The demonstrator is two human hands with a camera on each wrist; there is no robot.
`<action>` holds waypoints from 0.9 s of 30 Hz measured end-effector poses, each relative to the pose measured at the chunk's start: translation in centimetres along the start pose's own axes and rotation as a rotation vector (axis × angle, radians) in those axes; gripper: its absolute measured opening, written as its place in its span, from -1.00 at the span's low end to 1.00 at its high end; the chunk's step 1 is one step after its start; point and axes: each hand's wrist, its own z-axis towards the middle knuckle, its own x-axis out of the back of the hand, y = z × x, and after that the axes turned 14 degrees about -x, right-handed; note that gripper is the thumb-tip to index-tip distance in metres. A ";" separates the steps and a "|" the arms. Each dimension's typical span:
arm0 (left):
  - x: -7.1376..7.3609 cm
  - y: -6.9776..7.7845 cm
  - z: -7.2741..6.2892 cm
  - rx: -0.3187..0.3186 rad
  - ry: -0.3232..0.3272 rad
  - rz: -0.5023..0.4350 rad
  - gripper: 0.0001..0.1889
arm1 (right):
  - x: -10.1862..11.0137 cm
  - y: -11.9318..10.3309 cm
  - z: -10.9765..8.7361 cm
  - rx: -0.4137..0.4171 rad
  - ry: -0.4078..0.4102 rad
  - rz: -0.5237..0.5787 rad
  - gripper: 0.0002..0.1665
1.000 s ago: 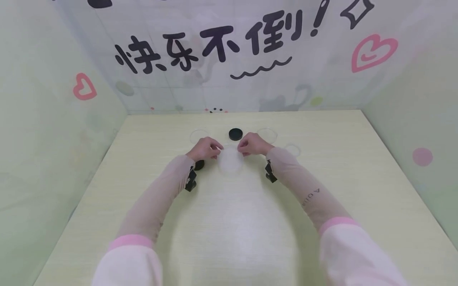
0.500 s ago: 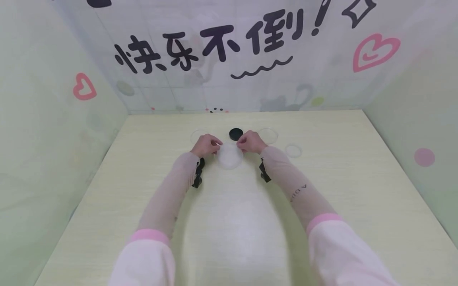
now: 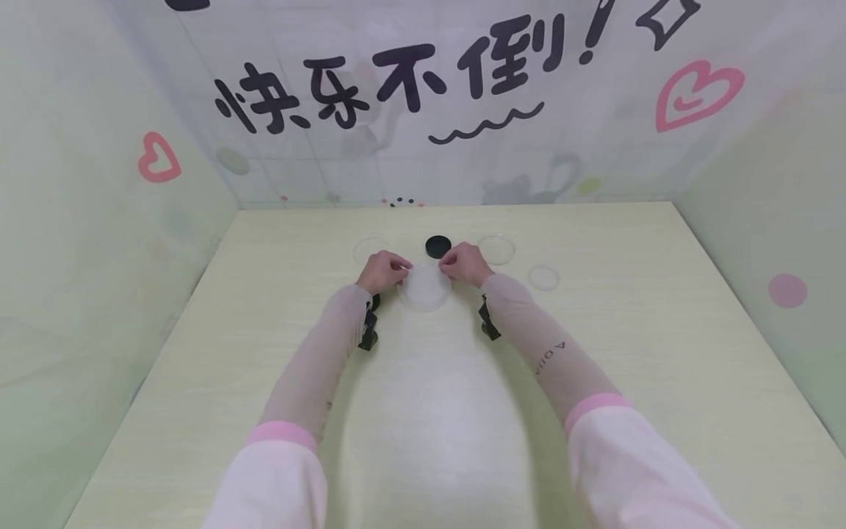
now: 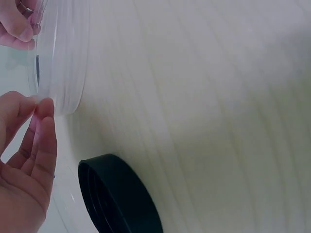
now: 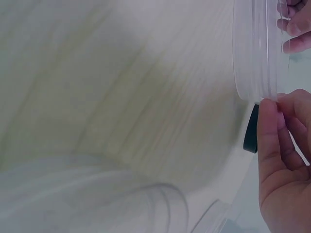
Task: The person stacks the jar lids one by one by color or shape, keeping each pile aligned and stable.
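Note:
A clear, ridged round plastic dish (image 3: 424,290) lies on the table between both hands. My left hand (image 3: 382,272) pinches its far-left rim between thumb and fingertips. Opposite, my right hand (image 3: 466,264) pinches the far-right rim. In the left wrist view the side wall of the dish (image 4: 68,53) shows several rings, with a thin clear edge above. Whether this is one piece or stacked pieces I cannot tell. A black round cap (image 3: 438,247) lies just behind the right fingers. Another black cap (image 4: 121,194), hollow side showing, sits near the left hand.
Thin clear round pieces lie at the back left (image 3: 371,251), behind the right hand (image 3: 497,250) and to its right (image 3: 543,278). A blurred clear round piece (image 5: 121,199) fills the right wrist view's lower left. Printed walls enclose the pale table (image 3: 429,441).
Both forearms have drawn inward, the left to the right and the right to the left. The fingers keep their pinch on the dish rim. The left arm now covers the near black cap.

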 end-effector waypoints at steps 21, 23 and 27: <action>-0.1 0.0 -0.3 0.007 0.008 -0.016 -0.78 | -0.6 0.2 0.2 -0.030 -0.019 0.036 -0.85; -0.1 0.0 -0.4 0.006 0.005 -0.016 -0.78 | -0.6 0.1 0.1 -0.035 -0.016 0.035 -0.85; 0.0 0.2 -0.4 0.003 0.004 -0.018 -0.77 | -0.6 0.1 -0.1 -0.033 -0.007 0.037 -0.86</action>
